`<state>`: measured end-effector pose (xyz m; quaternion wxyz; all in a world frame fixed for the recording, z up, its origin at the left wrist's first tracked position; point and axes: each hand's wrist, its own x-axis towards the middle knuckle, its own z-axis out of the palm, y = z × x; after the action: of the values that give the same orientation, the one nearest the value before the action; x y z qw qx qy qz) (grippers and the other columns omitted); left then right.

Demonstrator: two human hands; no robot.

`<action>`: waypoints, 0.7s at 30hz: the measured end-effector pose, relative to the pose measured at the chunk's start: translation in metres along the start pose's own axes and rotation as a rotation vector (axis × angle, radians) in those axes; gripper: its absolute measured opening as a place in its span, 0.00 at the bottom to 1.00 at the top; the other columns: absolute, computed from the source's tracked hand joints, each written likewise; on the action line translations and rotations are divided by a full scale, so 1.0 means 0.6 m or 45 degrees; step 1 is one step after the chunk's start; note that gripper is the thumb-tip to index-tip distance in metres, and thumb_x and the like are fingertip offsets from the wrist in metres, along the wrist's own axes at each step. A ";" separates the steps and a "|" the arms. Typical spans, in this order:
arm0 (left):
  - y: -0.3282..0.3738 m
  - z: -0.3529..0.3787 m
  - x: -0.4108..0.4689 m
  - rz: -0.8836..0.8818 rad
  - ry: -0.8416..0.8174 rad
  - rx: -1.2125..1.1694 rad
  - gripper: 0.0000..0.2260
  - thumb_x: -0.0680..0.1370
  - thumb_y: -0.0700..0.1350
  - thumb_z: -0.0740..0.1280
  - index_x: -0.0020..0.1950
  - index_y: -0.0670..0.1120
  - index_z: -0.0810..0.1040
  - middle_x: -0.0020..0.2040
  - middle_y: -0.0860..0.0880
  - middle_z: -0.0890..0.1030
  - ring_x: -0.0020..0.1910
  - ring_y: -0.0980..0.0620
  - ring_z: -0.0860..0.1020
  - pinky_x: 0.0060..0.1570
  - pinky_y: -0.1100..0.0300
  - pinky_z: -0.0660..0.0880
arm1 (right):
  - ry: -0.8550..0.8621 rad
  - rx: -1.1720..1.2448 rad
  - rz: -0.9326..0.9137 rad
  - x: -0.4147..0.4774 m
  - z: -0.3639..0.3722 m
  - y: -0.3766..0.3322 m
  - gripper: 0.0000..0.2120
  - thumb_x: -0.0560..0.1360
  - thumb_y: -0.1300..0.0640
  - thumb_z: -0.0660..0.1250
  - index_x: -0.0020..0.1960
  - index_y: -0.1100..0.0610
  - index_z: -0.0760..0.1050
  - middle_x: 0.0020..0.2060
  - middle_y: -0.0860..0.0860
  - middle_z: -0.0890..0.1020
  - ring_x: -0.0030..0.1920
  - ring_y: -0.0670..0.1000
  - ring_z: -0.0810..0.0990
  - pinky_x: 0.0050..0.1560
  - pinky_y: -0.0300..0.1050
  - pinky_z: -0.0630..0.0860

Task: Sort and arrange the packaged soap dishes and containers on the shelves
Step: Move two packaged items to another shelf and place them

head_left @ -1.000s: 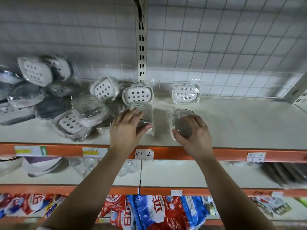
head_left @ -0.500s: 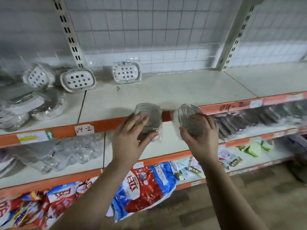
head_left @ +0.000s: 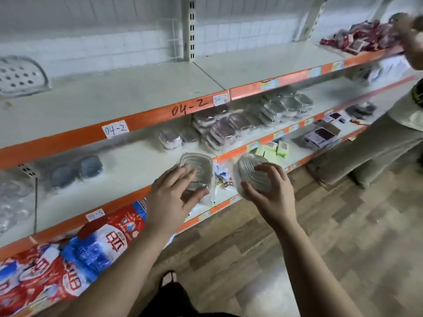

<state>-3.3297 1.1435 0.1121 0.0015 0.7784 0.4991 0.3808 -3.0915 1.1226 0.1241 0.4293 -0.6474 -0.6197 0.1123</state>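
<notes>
Two clear packaged soap dishes, head view. The left hand (head_left: 169, 197) grips the left soap dish (head_left: 199, 167), fingers close together over its near rim and thumb curled beneath. The right hand (head_left: 272, 197) holds the right soap dish (head_left: 248, 170), fingers spread across its ribbed face and thumb hooked on its near edge. Both dishes are held in the air before the middle shelf (head_left: 128, 170), near each other but apart. Farther right on that shelf lie stacked wrapped dishes (head_left: 229, 129). A white perforated dish (head_left: 20, 76) sits far left on the upper shelf (head_left: 137, 97), whose orange edge bears a label (head_left: 115, 129) reading 04-2. Detergent bags (head_left: 91, 243) lie below at near left. A second person (head_left: 407, 110) stands far right.
</notes>
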 end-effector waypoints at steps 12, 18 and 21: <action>0.053 0.242 0.167 0.022 -0.088 -0.132 0.25 0.73 0.62 0.66 0.58 0.43 0.84 0.59 0.45 0.82 0.58 0.47 0.80 0.55 0.51 0.78 | -0.024 -0.030 0.115 0.164 -0.047 0.204 0.21 0.66 0.46 0.73 0.54 0.57 0.79 0.56 0.50 0.78 0.58 0.51 0.76 0.59 0.42 0.71; 0.063 0.370 0.285 -0.020 -0.110 -0.145 0.25 0.73 0.62 0.65 0.56 0.43 0.84 0.58 0.46 0.82 0.57 0.48 0.81 0.53 0.55 0.78 | -0.136 -0.095 0.100 0.296 -0.076 0.306 0.22 0.66 0.46 0.73 0.55 0.58 0.79 0.56 0.51 0.78 0.57 0.50 0.77 0.58 0.45 0.73; 0.071 0.424 0.324 -0.052 -0.149 -0.149 0.25 0.73 0.62 0.65 0.57 0.43 0.84 0.59 0.46 0.82 0.57 0.48 0.81 0.52 0.54 0.79 | -0.150 -0.089 0.100 0.348 -0.082 0.358 0.21 0.66 0.46 0.73 0.54 0.58 0.78 0.55 0.51 0.78 0.56 0.50 0.77 0.58 0.48 0.74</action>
<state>-3.1039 1.3695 0.0626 0.0840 0.7876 0.4908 0.3629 -2.8632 1.3192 0.0855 0.3646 -0.6781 -0.6214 0.1453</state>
